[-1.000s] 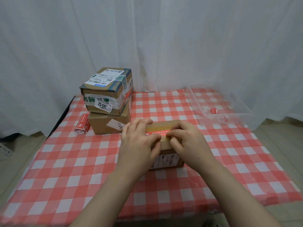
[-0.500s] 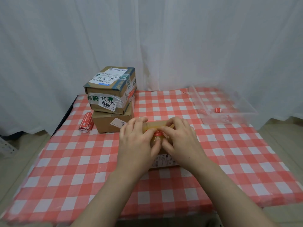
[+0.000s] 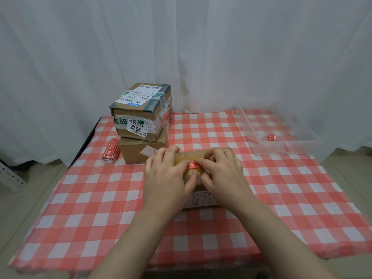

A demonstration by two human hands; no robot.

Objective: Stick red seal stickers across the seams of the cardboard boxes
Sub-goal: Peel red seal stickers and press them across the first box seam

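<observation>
A white curtain (image 3: 181, 47) hangs in soft folds behind the desk (image 3: 90, 198), which carries a red-and-white checked cloth. Pale beige floor (image 3: 22, 208) shows at both sides.

- "3012" shows upside down on a white label (image 3: 137, 128) on the upper stacked box (image 3: 141, 111).
- Print on the red seal sticker (image 3: 192, 165): too blurred to read.

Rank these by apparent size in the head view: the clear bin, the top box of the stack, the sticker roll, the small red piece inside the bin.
Largest: clear bin and top box, too alike to rank.
Then: sticker roll.
Smallest: red piece inside the bin.
</observation>
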